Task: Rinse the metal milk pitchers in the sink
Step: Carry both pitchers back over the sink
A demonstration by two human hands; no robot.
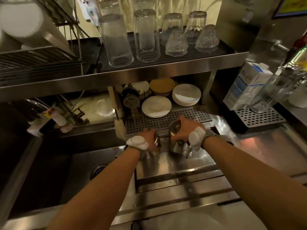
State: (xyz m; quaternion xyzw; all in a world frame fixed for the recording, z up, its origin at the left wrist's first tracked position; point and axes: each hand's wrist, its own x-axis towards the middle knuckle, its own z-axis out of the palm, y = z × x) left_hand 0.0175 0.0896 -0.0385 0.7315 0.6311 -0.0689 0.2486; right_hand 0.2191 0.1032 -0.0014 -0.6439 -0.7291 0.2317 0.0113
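In both hands, milk pitchers.

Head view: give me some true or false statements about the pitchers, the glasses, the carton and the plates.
1. The left grip holds the left pitcher and the right grip holds the right pitcher. True.
2. Both pitchers are down in the basin. False: they are over the steel ledge, right of the basin.
3. The glasses on the top shelf stand upside down. True.
4. The carton stands left of the basin. False: the carton stands at the far right.
5. Plates are stacked under the shelf, behind the pitchers. True.
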